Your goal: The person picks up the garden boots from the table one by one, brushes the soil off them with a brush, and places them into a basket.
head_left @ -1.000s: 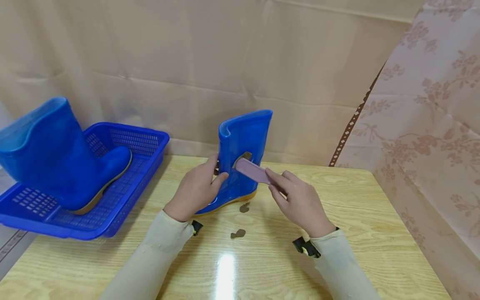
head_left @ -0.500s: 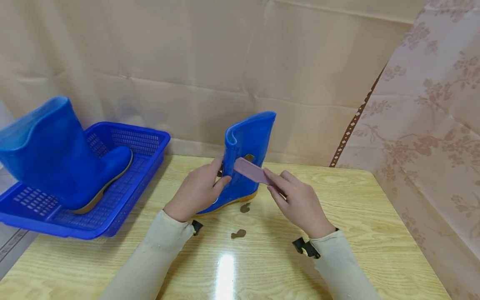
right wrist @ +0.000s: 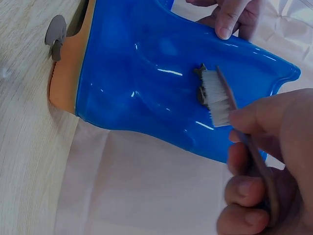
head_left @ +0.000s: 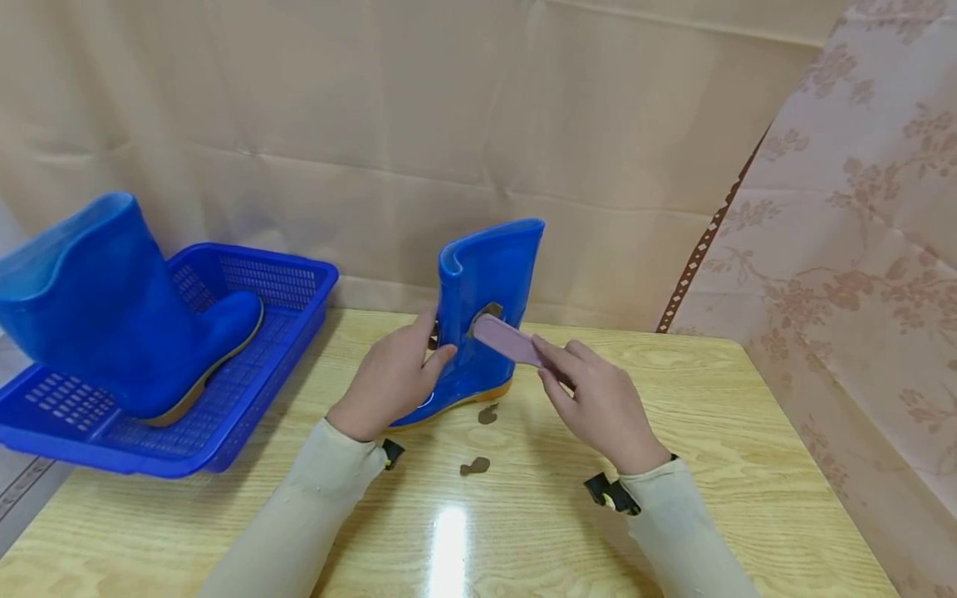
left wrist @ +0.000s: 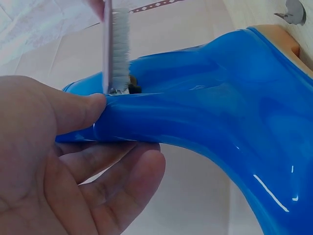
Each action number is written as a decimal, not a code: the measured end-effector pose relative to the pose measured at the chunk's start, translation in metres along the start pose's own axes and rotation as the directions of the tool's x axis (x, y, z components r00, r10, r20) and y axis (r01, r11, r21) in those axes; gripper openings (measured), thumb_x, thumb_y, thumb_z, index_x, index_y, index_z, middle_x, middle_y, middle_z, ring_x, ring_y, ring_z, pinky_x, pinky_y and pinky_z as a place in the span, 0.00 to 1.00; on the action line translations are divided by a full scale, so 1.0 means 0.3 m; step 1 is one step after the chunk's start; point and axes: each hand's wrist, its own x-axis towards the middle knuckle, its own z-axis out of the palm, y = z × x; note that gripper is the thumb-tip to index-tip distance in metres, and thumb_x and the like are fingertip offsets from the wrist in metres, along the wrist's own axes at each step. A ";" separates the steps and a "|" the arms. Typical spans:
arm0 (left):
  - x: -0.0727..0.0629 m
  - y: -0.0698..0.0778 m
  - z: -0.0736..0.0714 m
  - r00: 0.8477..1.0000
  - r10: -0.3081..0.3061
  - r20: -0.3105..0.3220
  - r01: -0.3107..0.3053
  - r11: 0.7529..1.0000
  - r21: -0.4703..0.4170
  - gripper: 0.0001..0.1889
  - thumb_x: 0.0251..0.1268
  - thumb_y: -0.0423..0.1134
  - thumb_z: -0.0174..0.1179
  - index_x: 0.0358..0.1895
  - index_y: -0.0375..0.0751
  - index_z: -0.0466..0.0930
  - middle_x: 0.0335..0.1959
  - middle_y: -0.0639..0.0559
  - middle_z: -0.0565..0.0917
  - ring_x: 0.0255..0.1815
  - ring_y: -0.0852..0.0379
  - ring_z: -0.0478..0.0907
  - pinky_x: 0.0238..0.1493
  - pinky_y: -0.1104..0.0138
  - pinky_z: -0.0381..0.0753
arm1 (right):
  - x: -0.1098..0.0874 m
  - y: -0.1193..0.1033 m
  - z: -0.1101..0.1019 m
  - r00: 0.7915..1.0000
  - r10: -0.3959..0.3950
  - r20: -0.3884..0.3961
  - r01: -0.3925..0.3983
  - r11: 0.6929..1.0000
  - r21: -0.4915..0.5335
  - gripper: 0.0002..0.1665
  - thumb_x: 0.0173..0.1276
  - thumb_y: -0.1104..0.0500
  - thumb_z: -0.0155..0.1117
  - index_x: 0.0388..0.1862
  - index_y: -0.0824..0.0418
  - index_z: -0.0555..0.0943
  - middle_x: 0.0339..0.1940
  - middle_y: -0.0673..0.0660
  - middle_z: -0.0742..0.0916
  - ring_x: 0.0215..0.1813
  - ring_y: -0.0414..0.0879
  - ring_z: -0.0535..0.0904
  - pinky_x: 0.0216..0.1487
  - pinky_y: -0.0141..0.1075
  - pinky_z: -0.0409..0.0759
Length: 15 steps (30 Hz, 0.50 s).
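A blue rain boot [head_left: 478, 357] with an orange-tan sole stands on the table, its shaft creased inward at the top. My left hand [head_left: 396, 374] grips the front of the shaft, thumb on the near side and fingers behind. In my right hand [head_left: 598, 399] is a pinkish-purple brush [head_left: 507, 339], held by its handle. The white bristles [right wrist: 217, 98] meet the shaft at a brown patch [right wrist: 200, 93], seen in the right wrist view. The brush head covers part of that patch in the head view.
Two brown patches [head_left: 475, 466] lie on the wood-grain table [head_left: 673, 498] in front of the boot. At left a blue plastic basket [head_left: 299, 332] holds a second blue boot [head_left: 112, 316]. A beige curtain [head_left: 598, 166] hangs behind.
The boot's shaft tipped slightly right half a second ago and is now back left. The brush has made small shifts over the brown patch. Both hands keep their hold.
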 end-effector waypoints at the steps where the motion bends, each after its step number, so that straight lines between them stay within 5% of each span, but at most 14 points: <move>1: 0.000 -0.001 0.000 1.000 0.007 0.000 -0.007 1.000 0.001 0.27 0.80 0.45 0.57 0.74 0.38 0.64 0.58 0.41 0.85 0.53 0.44 0.86 0.53 0.47 0.86 | 0.000 -0.001 0.000 1.000 -0.008 -0.016 0.008 1.000 0.004 0.24 0.73 0.58 0.68 0.68 0.54 0.82 0.29 0.51 0.80 0.23 0.37 0.66 0.21 0.30 0.64; 6: -0.002 -0.005 0.000 0.999 0.048 0.017 -0.048 0.999 0.018 0.25 0.80 0.45 0.57 0.72 0.39 0.66 0.57 0.43 0.86 0.52 0.45 0.87 0.52 0.49 0.87 | 0.003 -0.005 0.002 0.996 -0.048 -0.079 0.050 0.998 0.022 0.25 0.72 0.59 0.69 0.68 0.55 0.82 0.29 0.50 0.80 0.23 0.37 0.66 0.20 0.30 0.63; 15: -0.003 -0.005 -0.004 0.997 0.064 0.035 -0.065 0.997 0.030 0.24 0.80 0.45 0.57 0.70 0.39 0.68 0.56 0.43 0.86 0.51 0.46 0.87 0.51 0.51 0.87 | 0.002 -0.010 0.007 0.999 -0.042 -0.002 0.042 0.999 0.009 0.26 0.74 0.58 0.69 0.70 0.53 0.80 0.31 0.50 0.79 0.24 0.38 0.66 0.22 0.30 0.65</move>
